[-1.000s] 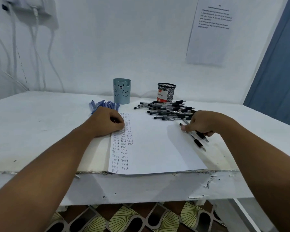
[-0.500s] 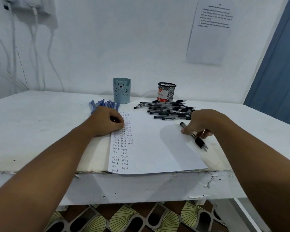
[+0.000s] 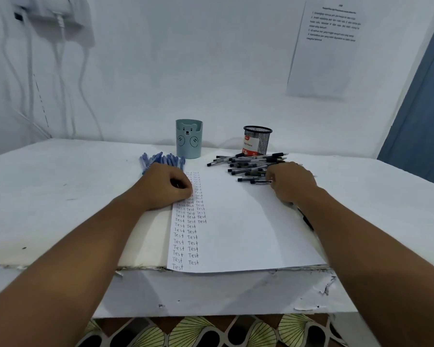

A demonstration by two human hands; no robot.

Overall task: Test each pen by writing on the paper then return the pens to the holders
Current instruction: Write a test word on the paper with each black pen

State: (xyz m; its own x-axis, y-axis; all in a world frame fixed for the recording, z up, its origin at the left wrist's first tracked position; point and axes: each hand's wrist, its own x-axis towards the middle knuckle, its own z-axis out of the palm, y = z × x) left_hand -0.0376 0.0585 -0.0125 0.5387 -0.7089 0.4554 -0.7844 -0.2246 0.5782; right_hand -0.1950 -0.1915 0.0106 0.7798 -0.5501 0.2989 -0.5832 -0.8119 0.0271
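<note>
1. Right hand [image 3: 290, 182] covers the 5 o'clock end of the black pen pile [image 3: 256, 166]; fingertips hidden, grip unclear.
2. Black pen [image 3: 307, 221] mostly under the right forearm.
3. Left hand [image 3: 164, 187] hides part of the blue pens [image 3: 161, 159] and the paper's [image 3: 248, 221] top rows.
4. Wall notice [image 3: 328, 46] text too small to read.

The single head-worn camera looked forward and down from close above the table edge [image 3: 60, 265]. It faced the wall beyond the left hand [image 3: 164, 187] and right hand [image 3: 292, 184], both forearms filling the foreground.
</note>
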